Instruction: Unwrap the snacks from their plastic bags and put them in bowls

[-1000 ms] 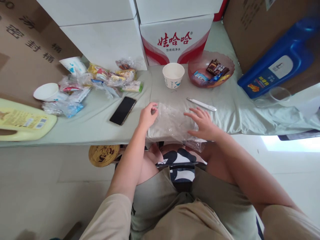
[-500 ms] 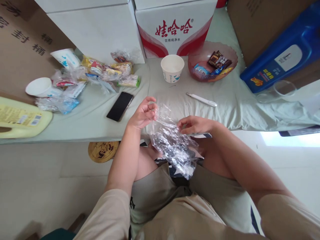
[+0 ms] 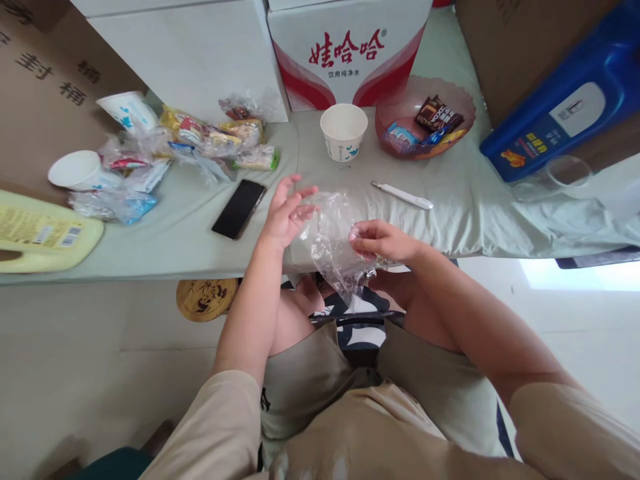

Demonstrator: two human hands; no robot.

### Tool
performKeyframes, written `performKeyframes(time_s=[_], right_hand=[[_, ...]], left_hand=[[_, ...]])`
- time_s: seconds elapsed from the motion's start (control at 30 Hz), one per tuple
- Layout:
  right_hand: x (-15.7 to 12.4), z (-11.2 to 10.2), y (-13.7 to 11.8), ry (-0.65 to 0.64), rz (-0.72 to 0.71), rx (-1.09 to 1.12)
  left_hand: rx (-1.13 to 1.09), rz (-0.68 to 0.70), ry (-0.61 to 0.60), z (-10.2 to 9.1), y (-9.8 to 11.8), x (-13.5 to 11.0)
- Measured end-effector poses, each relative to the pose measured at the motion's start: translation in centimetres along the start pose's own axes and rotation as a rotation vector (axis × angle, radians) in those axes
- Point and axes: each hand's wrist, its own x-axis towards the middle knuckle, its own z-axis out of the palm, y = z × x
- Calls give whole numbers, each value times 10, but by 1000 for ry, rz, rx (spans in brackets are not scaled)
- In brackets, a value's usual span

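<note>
A crinkled clear plastic bag (image 3: 334, 243) hangs over the front edge of the cloth-covered table, above my lap. My right hand (image 3: 383, 240) pinches the bag's right side between thumb and fingers. Beside the bag's upper left, my left hand (image 3: 289, 212) has its fingers spread and nothing visibly gripped; whether the fingertips touch the plastic is hard to tell. Beyond the hands stands a white paper cup (image 3: 344, 133) with a blue-green print. A white utility knife (image 3: 403, 195) lies to the right, and a black phone (image 3: 239, 209) to the left.
Wrapped snacks (image 3: 210, 143) are heaped at the left near two tipped paper cups (image 3: 83, 172). A pink bowl (image 3: 425, 143) with packets stands by a white-and-red box (image 3: 350, 60). A blue bottle (image 3: 555, 100) and a clear cup (image 3: 555, 177) are at right, a yellow jug (image 3: 50, 233) at left.
The bag has moved up and gathered toward my right hand, its lower end now higher above my lap. My left hand has risen slightly and its fingers have spread away from the plastic.
</note>
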Motion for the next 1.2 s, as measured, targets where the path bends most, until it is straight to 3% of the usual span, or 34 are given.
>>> performKeyframes(time_s=[0.1, 0.2, 0.27, 0.47, 0.53, 0.67, 0.87, 1.03, 1.2], right_hand=[[4, -3, 2, 230, -97, 64], [11, -7, 8, 425, -117, 60], [16, -10, 13, 510, -111, 34], [16, -17, 20, 706, -154, -43], [16, -18, 20, 736, -242, -26], [17, -18, 20, 755, -477, 83], [10, -23, 21, 718, -494, 45], [0, -32, 24, 643, -566, -428], [1, -36, 30, 527, -532, -807]], left_hand=[[-75, -62, 47, 7, -3, 1], [-13, -304, -160, 26, -7, -8], [83, -378, -239, 38, -8, -14], [351, -348, -118, 42, -10, -13], [354, -340, -129, 38, -10, -12], [174, -283, -143, 35, -9, -14], [17, -347, -110, 35, -2, -10], [59, -365, -43, 34, -7, -3], [247, -190, 51, 32, -20, -3]])
